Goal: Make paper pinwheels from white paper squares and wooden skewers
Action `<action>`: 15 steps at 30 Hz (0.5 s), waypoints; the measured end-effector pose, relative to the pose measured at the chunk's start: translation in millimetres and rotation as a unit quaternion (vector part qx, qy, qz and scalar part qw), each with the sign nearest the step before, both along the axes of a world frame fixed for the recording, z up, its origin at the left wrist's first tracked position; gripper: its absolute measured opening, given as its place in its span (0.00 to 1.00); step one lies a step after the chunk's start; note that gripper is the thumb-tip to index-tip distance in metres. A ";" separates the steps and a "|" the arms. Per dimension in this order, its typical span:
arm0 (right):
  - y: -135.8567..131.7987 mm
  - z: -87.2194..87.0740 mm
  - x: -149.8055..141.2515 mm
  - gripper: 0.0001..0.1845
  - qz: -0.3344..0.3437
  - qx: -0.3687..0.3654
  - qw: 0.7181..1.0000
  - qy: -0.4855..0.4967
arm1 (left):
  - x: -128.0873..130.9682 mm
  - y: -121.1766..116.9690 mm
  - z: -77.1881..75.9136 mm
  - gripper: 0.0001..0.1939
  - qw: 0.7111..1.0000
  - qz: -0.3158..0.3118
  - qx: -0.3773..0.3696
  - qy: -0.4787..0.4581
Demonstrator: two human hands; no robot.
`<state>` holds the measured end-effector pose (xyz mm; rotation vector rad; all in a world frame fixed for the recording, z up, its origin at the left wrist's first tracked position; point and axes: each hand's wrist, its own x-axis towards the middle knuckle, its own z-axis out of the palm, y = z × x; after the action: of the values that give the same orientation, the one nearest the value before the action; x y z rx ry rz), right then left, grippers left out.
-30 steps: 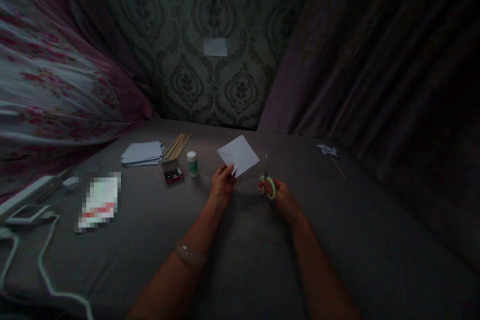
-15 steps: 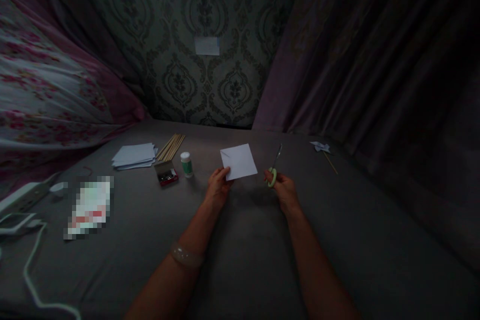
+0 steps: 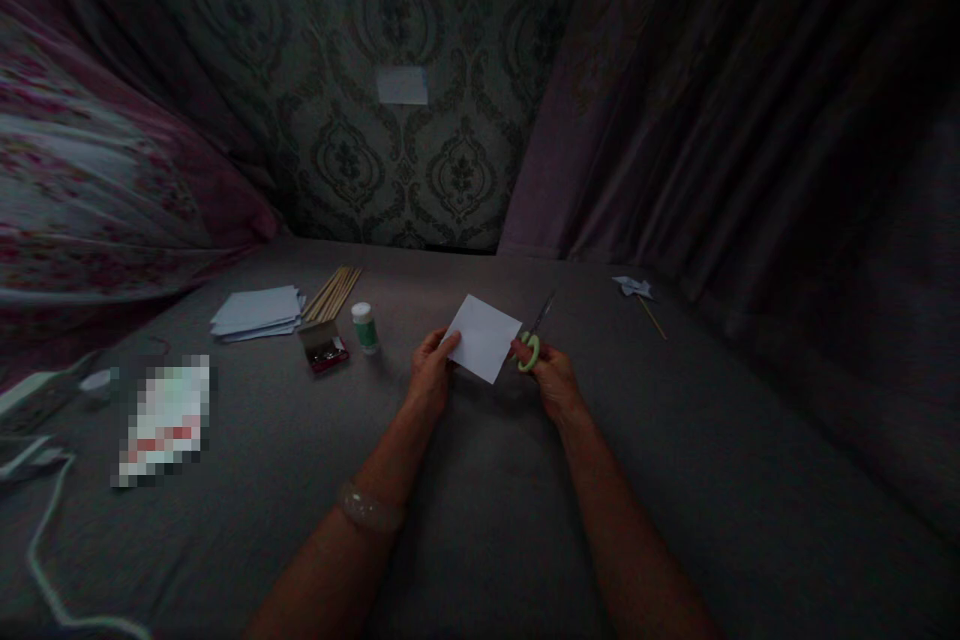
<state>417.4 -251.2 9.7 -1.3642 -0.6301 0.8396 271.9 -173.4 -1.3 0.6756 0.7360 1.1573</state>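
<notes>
The left hand [image 3: 430,368] grips a square sheet [image 3: 486,338] at its left corner, thumb on top, fingers beneath. From my remote view I find the sheet above the table [image 3: 480,530], between both hands, one corner towards the wearer. The right hand [image 3: 556,382] is closed about the green handles of the scissors [image 3: 535,350]; the blades point up and to the right, away from the sheet. I cannot tell whether the right fingertips touch the sheet. A clear bangle [image 3: 370,510] sits on the left forearm.

Further out, to the left, I record a white-capped bottle [image 3: 365,332], an open box [image 3: 319,334] of small items just beside it, a bundle of sticks [image 3: 332,295] and a paper stack [image 3: 257,312]. A pixelated packet [image 3: 166,425] lies nearer the wearer. Far right, I note a white pinwheel-like piece [image 3: 634,288] on a stick.
</notes>
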 end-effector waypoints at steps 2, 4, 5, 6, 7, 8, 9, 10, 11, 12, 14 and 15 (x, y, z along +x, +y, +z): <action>0.5 -0.4 -3.0 0.21 0.004 0.005 1.000 0.010 | 0.1 0.0 0.1 0.21 1.000 0.000 0.000 0.001; 1.4 -1.1 -5.0 0.20 0.003 0.009 1.000 0.011 | 0.5 0.0 0.9 0.22 1.000 0.001 -0.003 -0.001; 1.9 -1.6 -5.5 0.20 0.001 0.010 1.000 0.013 | 0.7 0.0 1.4 0.22 1.000 0.001 -0.005 -0.004; 2.4 -2.1 -5.9 0.20 -0.003 0.011 1.000 0.018 | 0.9 0.0 2.0 0.22 1.000 0.002 -0.006 -0.007; 3.0 -2.7 -6.2 0.20 -0.008 0.011 1.000 0.024 | 1.1 0.0 2.6 0.22 1.000 0.003 -0.008 -0.009; 3.4 -3.2 -6.3 0.20 -0.011 0.010 0.999 0.031 | 1.2 0.0 3.2 0.22 1.000 0.005 -0.010 -0.011; 3.8 -3.8 -6.5 0.20 -0.014 0.008 0.999 0.039 | 1.2 0.0 3.7 0.21 1.000 0.006 -0.013 -0.011; 4.2 -4.3 -6.7 0.21 -0.016 0.006 0.999 0.046 | 1.3 -0.1 4.1 0.21 1.000 0.007 -0.014 -0.011; 4.4 -4.9 -7.0 0.21 -0.017 0.006 0.998 0.052 | 1.3 -0.2 4.4 0.21 1.000 0.007 -0.015 -0.010; 4.6 -5.3 -7.3 0.21 -0.016 0.007 0.998 0.057 | 1.3 -0.4 4.5 0.21 1.000 0.003 -0.015 -0.008; 4.7 -6.2 -8.2 0.20 -0.014 0.012 0.998 0.064 | 1.7 -1.1 4.5 0.21 1.000 -0.003 -0.013 -0.006; 4.6 -6.7 -8.6 0.20 -0.014 0.015 0.998 0.062 | 2.1 -1.5 4.4 0.21 1.000 -0.006 -0.012 -0.006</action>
<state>408.8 -246.6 3.0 -1.2799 -0.5240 0.8825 274.0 -175.0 3.1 0.6504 0.7337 1.1394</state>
